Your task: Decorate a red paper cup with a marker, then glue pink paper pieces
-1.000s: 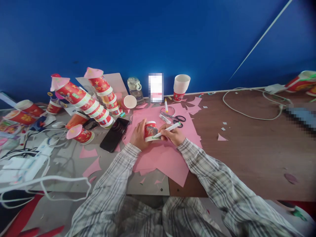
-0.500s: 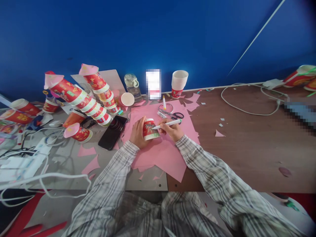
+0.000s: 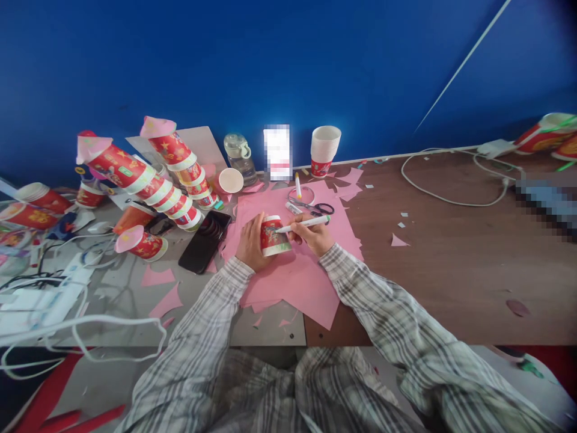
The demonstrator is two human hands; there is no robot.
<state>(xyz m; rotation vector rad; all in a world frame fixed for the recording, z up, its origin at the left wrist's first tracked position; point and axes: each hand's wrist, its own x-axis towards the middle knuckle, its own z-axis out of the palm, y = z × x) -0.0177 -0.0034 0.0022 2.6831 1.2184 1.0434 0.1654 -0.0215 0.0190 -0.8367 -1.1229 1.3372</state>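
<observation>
My left hand [image 3: 251, 243] is wrapped round the left side of a red paper cup [image 3: 273, 238], whose white rim faces down over the pink paper [image 3: 311, 288]. Between the fingers of my right hand [image 3: 315, 236] is a white marker [image 3: 309, 224] with a green end. Its tip meets or nearly meets the printed side of the cup; the exact contact is too small to tell. Just beyond my hands lie scissors [image 3: 322, 208], a white marker cap or short tube [image 3: 294, 208] and a yellow-and-white marker [image 3: 298, 186].
To the left lean towers of stacked cups [image 3: 148, 183] with pink cone tops, beside a black phone [image 3: 205, 242]. A clear bottle [image 3: 240, 157], a lit screen [image 3: 277, 150] and nested cups [image 3: 325, 151] stand along the blue wall. White cables [image 3: 81, 328] and pink scraps [image 3: 166, 300] lie about.
The marker tip has shifted slightly left and up across the cup's side. My left hand keeps its hold on the cup. The whole view has moved a little.
</observation>
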